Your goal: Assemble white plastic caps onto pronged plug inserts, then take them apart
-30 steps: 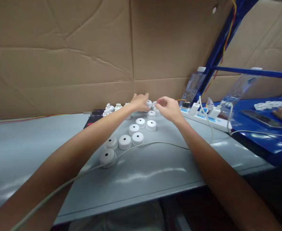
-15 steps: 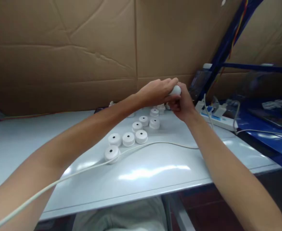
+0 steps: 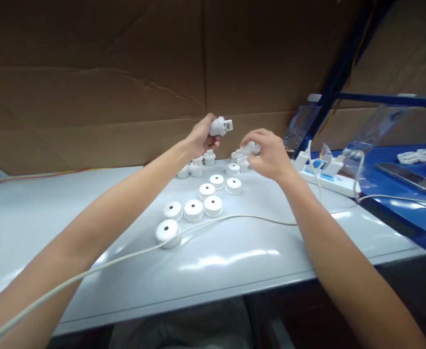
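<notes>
My left hand (image 3: 202, 133) is closed around a white plastic fitting (image 3: 218, 126) with a squared, slotted tip pointing right, held above the table. To the right of it, my right hand (image 3: 267, 150) pinches another white plastic part (image 3: 250, 148), mostly hidden by the fingers. Beneath the right hand stand small white fittings (image 3: 237, 156). More of these fittings (image 3: 196, 167) are grouped below my left hand. Closer to me, several round white caps (image 3: 193, 210) with a dark dot in the centre lie on the table.
A white cable (image 3: 235, 216) crosses the grey table (image 3: 125, 286) and passes over my left forearm. At right sit a power strip (image 3: 329, 181) with plugs, a blue surface (image 3: 409, 208) and a phone (image 3: 411, 177). Cardboard (image 3: 143, 97) walls the back.
My hands were together around a white part and have come apart. The left moved left with the fitting; the right is lower and slightly left, holding a white part. The view has darkened.
</notes>
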Available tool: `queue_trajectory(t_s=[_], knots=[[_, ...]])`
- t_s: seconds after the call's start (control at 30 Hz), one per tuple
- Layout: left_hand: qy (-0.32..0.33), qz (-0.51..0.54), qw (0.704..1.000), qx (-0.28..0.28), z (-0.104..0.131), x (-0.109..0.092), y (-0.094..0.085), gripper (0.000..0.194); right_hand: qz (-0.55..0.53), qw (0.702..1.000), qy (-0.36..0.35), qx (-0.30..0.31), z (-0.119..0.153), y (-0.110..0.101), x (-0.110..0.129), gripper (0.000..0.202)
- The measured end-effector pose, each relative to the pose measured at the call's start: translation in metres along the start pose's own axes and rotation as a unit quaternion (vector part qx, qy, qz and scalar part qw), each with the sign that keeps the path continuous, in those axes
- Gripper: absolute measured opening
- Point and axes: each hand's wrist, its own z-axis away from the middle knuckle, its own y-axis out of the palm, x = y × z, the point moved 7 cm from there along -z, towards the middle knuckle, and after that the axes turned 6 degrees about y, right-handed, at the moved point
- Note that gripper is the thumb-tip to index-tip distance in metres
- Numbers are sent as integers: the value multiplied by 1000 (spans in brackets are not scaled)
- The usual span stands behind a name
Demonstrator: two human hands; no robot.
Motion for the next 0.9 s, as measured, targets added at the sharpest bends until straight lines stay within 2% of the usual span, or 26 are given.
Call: queue_trajectory(t_s=[0.07,0.13,0.17,0.23,0.3,0.33,0.37,0.43,0.5,0.57,0.73,0.83,0.9], knots=[[3,6,1000,7,4,4,0,15,43,984,55,164,4,23,-17,36],[8,-20,999,25,9,9,4,9,75,943,99,307,15,41,-31,35],[18,-43,998,34,12,11,6,6,79,924,112,357,21,46,-36,34],[51,-119,990,48,13,12,9,7,72,903,125,404,27,51,-41,36],[93,-238,966,47,12,13,11,14,54,904,134,402,27,51,-43,40],[118,-309,943,42,11,12,11,21,44,908,136,394,26,51,-43,42],[142,-385,911,39,10,12,13,29,34,911,136,387,25,51,-43,42],[178,-531,828,41,7,14,17,43,23,915,131,380,24,52,-42,38],[178,-643,743,58,3,22,21,53,22,919,129,372,23,52,-41,33],[156,-698,694,78,-3,32,23,57,20,922,128,365,23,52,-40,29],[145,-721,667,121,-14,48,23,54,15,925,124,358,22,52,-37,22],[162,-724,656,142,-10,40,24,55,14,939,121,323,18,51,-35,14],[190,-723,648,145,-1,27,24,52,7,960,113,258,13,48,-31,13]])
